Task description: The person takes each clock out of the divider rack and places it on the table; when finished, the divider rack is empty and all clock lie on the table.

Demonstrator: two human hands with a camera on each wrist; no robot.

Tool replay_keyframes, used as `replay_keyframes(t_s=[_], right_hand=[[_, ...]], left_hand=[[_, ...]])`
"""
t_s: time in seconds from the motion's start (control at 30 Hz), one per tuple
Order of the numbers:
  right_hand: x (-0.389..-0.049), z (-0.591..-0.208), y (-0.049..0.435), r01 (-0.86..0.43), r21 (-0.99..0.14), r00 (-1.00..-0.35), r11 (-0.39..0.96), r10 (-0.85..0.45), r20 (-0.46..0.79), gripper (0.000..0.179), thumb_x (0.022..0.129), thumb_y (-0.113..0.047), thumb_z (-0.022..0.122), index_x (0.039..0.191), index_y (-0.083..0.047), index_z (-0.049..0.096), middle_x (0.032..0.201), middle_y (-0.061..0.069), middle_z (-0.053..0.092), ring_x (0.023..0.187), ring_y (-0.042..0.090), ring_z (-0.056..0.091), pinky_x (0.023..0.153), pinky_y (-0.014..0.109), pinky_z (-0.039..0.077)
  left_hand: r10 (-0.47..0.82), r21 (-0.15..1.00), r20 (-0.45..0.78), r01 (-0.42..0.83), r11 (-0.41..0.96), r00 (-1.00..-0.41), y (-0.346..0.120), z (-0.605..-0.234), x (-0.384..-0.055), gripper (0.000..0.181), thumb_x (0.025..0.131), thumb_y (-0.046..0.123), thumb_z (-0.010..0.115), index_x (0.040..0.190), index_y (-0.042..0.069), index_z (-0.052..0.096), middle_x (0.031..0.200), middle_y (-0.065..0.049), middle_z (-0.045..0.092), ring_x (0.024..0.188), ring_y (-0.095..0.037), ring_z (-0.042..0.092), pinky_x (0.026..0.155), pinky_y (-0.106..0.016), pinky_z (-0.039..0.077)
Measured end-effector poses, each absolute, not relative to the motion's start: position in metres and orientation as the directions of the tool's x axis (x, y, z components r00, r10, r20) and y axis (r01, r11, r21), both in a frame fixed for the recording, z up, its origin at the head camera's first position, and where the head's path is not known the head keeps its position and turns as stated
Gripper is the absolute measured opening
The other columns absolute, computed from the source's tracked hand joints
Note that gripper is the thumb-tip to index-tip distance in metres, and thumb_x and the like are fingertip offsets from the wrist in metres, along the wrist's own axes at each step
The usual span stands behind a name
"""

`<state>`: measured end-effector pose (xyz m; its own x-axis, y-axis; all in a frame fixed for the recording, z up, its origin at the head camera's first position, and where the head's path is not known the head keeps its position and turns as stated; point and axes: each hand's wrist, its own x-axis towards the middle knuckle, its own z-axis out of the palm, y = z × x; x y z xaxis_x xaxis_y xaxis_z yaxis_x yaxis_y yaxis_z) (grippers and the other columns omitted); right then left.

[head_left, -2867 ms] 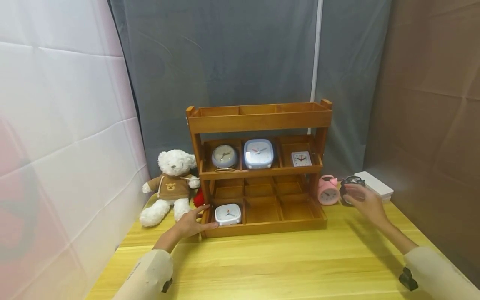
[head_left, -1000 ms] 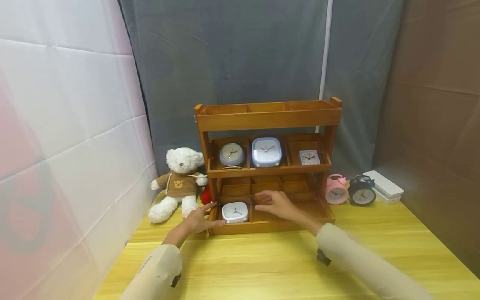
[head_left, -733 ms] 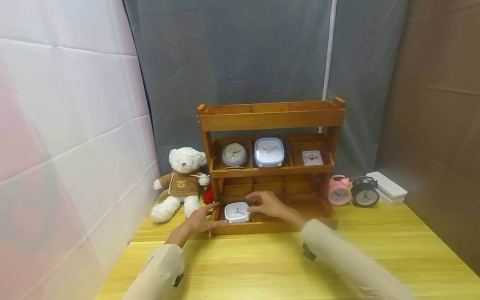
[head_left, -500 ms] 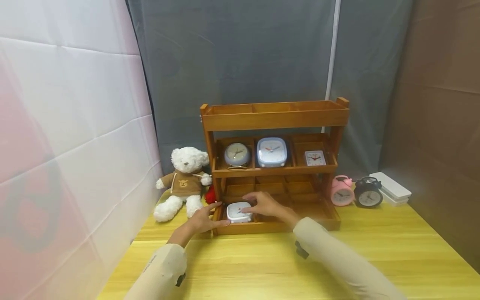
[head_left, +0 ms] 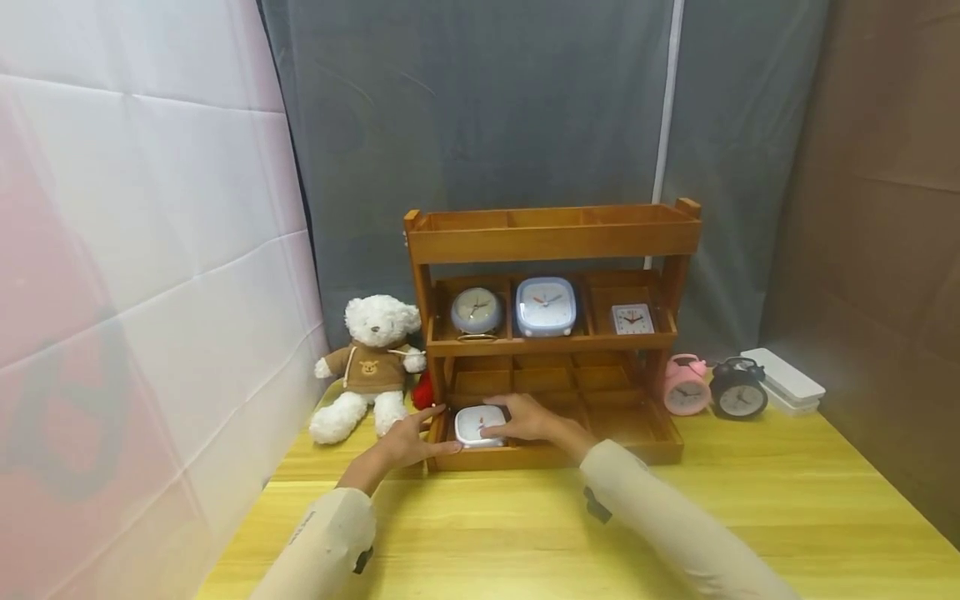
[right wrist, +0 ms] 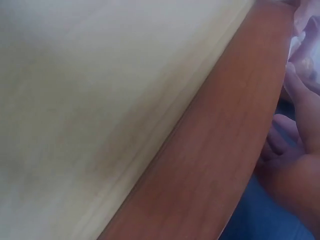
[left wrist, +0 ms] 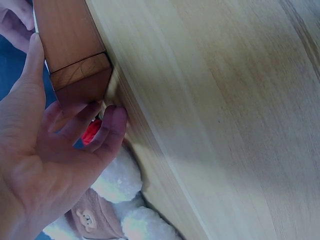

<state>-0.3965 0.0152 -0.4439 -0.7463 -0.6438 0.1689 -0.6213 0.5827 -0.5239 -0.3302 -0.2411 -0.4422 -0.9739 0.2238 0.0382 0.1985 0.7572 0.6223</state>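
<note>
In the head view a white alarm clock (head_left: 468, 423) with rounded corners sits in the bottom-left compartment of the tiered wooden shelf (head_left: 600, 455). My right hand (head_left: 529, 418) grips the clock from its right side, thumb over the face and fingers behind its upper edge. The left hand (head_left: 405, 442) holds the shelf's lower left corner. In the left wrist view the thumb lies along the front board (left wrist: 75, 42), the other fingers bent around the corner end. Wood fills the middle of the right wrist view, where the right hand (right wrist: 295, 165) shows only at the edge.
The middle tier bears a round clock (head_left: 476, 310), a blue square clock (head_left: 545, 307) and a small white clock (head_left: 632, 319). Right of the shelf stand a pink alarm clock (head_left: 686, 387), a black one (head_left: 739, 390) and white boxes (head_left: 783, 377). A teddy bear (head_left: 371, 367) sits left.
The right hand came from beside the black clock, leftward to the white clock, and now grips it; the clock tilts back slightly. My left hand stays on the corner. The head view shifted slightly.
</note>
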Motion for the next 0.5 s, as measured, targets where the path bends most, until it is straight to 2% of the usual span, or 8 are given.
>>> replay_keyframes(t_s=[0.17, 0.4, 0.5], right_hand=[[-0.3933, -0.4490, 0.0163, -0.649, -0.512, -0.736, 0.563, -0.635, 0.234, 0.077, 0.083, -0.030, 0.090, 0.142, 0.006, 0.058, 0.138, 0.027, 0.059, 0.125, 0.039, 0.059, 0.109, 0.050, 0.048], [-0.3910, -0.4534, 0.0164, -0.671, -0.526, -0.725, 0.522, -0.610, 0.320, 0.076, 0.074, -0.028, 0.096, 0.136, 0.003, 0.064, 0.121, 0.016, 0.061, 0.108, 0.028, 0.060, 0.099, 0.041, 0.052], [-0.3908, -0.4544, 0.0181, -0.687, -0.542, -0.711, 0.483, -0.600, 0.367, 0.074, 0.071, -0.026, 0.097, 0.132, -0.001, 0.066, 0.118, 0.014, 0.061, 0.106, 0.027, 0.061, 0.098, 0.043, 0.052]], left_hand=[[0.220, 0.618, 0.044, 0.200, 0.760, -0.974, -0.2407, -0.4429, -0.3293, 0.091, 0.084, 0.043, 0.087, 0.154, 0.003, 0.047, 0.150, -0.033, 0.049, 0.132, -0.046, 0.057, 0.106, -0.057, 0.048], [0.227, 0.613, 0.056, 0.213, 0.761, -0.972, -0.2403, -0.4443, -0.3305, 0.091, 0.084, 0.043, 0.088, 0.154, 0.002, 0.047, 0.150, -0.033, 0.049, 0.130, -0.046, 0.058, 0.106, -0.057, 0.049], [0.221, 0.612, 0.058, 0.210, 0.763, -0.974, -0.2409, -0.4455, -0.3315, 0.091, 0.083, 0.043, 0.088, 0.154, 0.003, 0.048, 0.150, -0.032, 0.049, 0.130, -0.046, 0.059, 0.106, -0.057, 0.049]])
